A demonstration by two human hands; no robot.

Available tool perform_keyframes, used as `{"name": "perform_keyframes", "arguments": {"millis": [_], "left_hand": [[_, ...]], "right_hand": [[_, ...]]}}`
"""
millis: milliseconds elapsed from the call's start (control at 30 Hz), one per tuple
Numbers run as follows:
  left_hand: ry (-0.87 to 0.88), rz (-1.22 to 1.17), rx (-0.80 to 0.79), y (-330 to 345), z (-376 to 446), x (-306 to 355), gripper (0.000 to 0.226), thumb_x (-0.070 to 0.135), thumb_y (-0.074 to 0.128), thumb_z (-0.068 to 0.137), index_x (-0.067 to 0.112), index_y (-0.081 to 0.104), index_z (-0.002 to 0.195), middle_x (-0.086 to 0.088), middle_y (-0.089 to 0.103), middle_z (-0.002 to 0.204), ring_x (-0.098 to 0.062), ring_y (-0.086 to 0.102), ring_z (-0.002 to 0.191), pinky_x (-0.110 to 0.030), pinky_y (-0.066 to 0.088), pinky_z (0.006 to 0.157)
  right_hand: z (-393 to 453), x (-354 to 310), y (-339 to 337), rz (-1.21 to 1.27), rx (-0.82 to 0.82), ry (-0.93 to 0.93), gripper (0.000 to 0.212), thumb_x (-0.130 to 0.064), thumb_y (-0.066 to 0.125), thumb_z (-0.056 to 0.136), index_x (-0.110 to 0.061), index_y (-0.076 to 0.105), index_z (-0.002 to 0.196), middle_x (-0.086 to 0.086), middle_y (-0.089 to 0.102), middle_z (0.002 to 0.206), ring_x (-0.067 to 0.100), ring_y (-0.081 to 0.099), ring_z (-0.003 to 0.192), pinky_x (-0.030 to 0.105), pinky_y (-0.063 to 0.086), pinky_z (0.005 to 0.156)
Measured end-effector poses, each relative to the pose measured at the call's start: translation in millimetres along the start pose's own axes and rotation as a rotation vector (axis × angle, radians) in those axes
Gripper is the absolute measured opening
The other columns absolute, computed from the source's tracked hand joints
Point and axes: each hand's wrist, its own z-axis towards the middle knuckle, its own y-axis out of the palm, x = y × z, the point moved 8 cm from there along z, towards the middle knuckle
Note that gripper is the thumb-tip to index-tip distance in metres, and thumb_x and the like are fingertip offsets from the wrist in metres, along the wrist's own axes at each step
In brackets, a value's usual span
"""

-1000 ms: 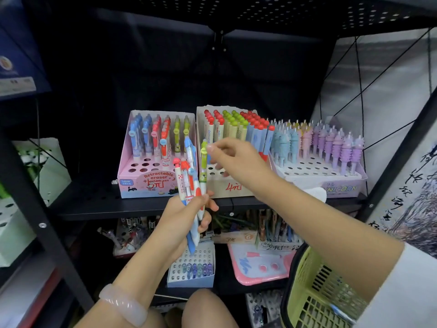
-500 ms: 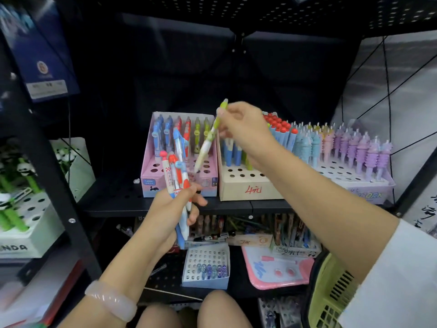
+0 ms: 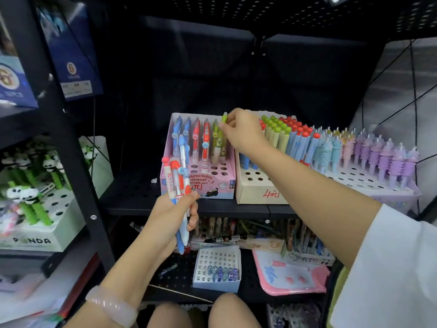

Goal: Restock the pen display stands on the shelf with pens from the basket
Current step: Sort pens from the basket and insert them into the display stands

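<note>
A pink display stand (image 3: 196,183) sits on the black shelf (image 3: 132,195) with rows of blue, red and green pens and several bare holes in front. My right hand (image 3: 241,131) pinches the top of a green pen (image 3: 218,143) that stands upright in the stand's right rows. My left hand (image 3: 172,214) grips a bundle of red and blue pens (image 3: 178,183) just in front of the stand. The yellow-green basket (image 3: 335,294) shows only as a sliver at the lower right, behind my sleeve.
Right of the pink stand are a beige stand (image 3: 260,190) with green, red and blue pens and a white stand (image 3: 369,178) of pastel pens. A panda pen box (image 3: 42,223) sits at left behind a black upright (image 3: 71,143). The lower shelf holds a small white box (image 3: 216,268) and a pink board (image 3: 290,273).
My right hand carried the green pen from the air left and down into the pink stand. The view shifted, and my left hand stayed in front with its bundle.
</note>
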Motion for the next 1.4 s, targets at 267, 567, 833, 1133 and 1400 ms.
{"name": "perform_keyframes", "arguments": {"millis": [267,567,833,1133,1400], "left_hand": [[0.003,0.033,-0.004,-2.8,0.5,1.5,0.023,0.011,0.054,0.092,0.009,0.048,0.07,-0.001,0.047,0.052,-0.013,0.037,0.038,-0.021,0.036,0.038],[-0.028,-0.114,-0.157,10.5,-6.5,-0.8,0.012,0.014,0.055,0.088,0.007,0.057,0.079,-0.001,0.045,0.051,-0.01,0.036,0.037,-0.018,0.034,0.037],[-0.057,-0.368,-0.35,26.6,-16.3,9.1,0.013,0.023,0.065,0.073,0.014,0.062,0.064,0.004,0.04,0.047,-0.005,0.034,0.034,-0.016,0.033,0.035],[-0.062,-0.322,-0.312,15.0,-15.8,6.8,0.022,0.03,0.059,0.083,0.009,0.062,0.081,-0.002,0.051,0.057,-0.006,0.035,0.035,-0.015,0.032,0.035],[-0.115,-0.184,0.014,-21.4,-8.8,-0.5,0.033,0.041,0.058,0.072,0.011,0.044,0.072,0.001,0.039,0.051,-0.008,0.034,0.036,-0.018,0.031,0.036]], "right_hand": [[-3.2,9.9,34.6,-0.089,-0.168,0.048,0.03,-0.023,0.054,0.094,0.006,0.065,0.093,0.02,0.069,0.088,0.03,0.066,0.084,0.037,0.052,0.078],[-25.1,-7.1,-5.5,0.193,0.127,-0.003,0.009,-0.013,0.05,0.094,-0.01,0.058,0.095,-0.005,0.058,0.073,0.006,0.054,0.062,0.021,0.048,0.058],[-65.2,-27.4,49.2,0.934,-0.542,0.167,0.034,-0.021,0.032,0.103,-0.008,0.051,0.128,0.013,0.063,0.111,0.018,0.064,0.094,0.024,0.055,0.079],[-53.8,-48.6,49.3,1.135,-0.551,0.14,0.024,-0.015,0.043,0.099,-0.009,0.062,0.113,0.001,0.067,0.087,0.006,0.064,0.078,0.018,0.054,0.072],[3.9,-55.0,8.2,0.391,-0.001,-0.11,0.008,-0.025,0.061,0.09,-0.018,0.057,0.088,-0.004,0.063,0.075,0.008,0.062,0.072,0.018,0.051,0.068]]}}
